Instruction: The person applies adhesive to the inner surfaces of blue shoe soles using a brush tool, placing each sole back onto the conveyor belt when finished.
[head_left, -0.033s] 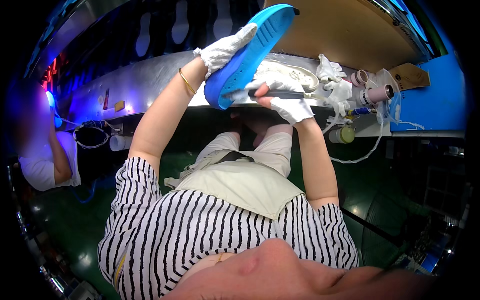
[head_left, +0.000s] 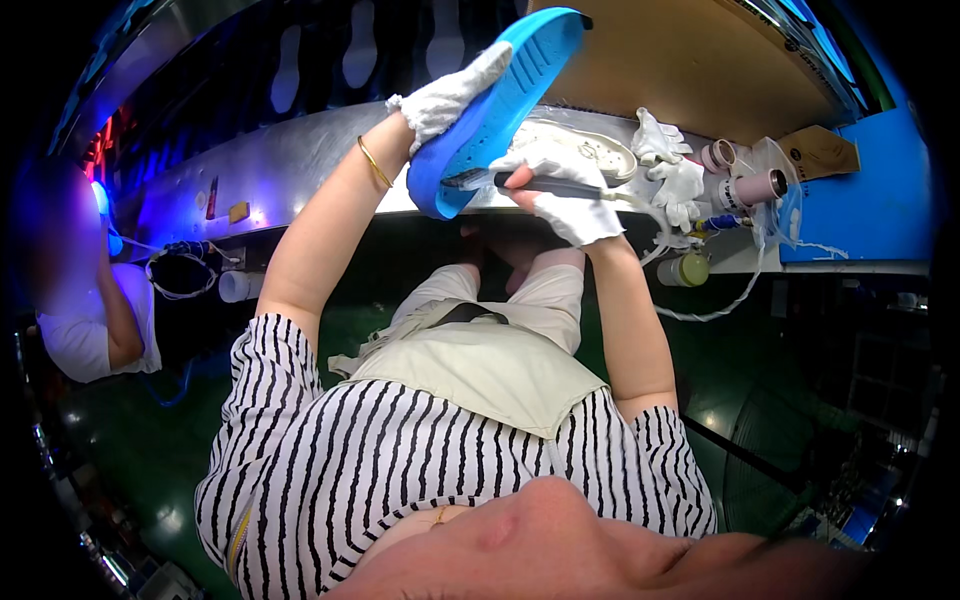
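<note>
My left hand (head_left: pixel 450 102), in a white glove, is closed round the edge of a blue shoe sole (head_left: pixel 490 125). The sole is held tilted above the bench edge, its grooved end up and to the right. My right hand (head_left: pixel 565 200), gloved with bare fingertips showing, grips a dark-handled brush (head_left: pixel 560 187). The bristles touch or nearly touch the sole's lower end; which of the two I cannot tell. Behind my right hand a white clog-like shoe (head_left: pixel 600 152) lies on the metal bench (head_left: pixel 330 160), partly hidden by the hand and sole.
White gloves (head_left: pixel 660 145) lie right of the shoe, near a pink bottle (head_left: pixel 760 188) and a greenish jar (head_left: pixel 685 269). A white cord (head_left: pixel 725 312) loops below the bench edge. A large cardboard sheet (head_left: pixel 670 60) stands behind. At left, a person (head_left: pixel 95 300) sits by the bench.
My right hand and the brush have shifted slightly left and up along the sole. The white cord by my right wrist has moved. The sole has tipped very slightly left.
</note>
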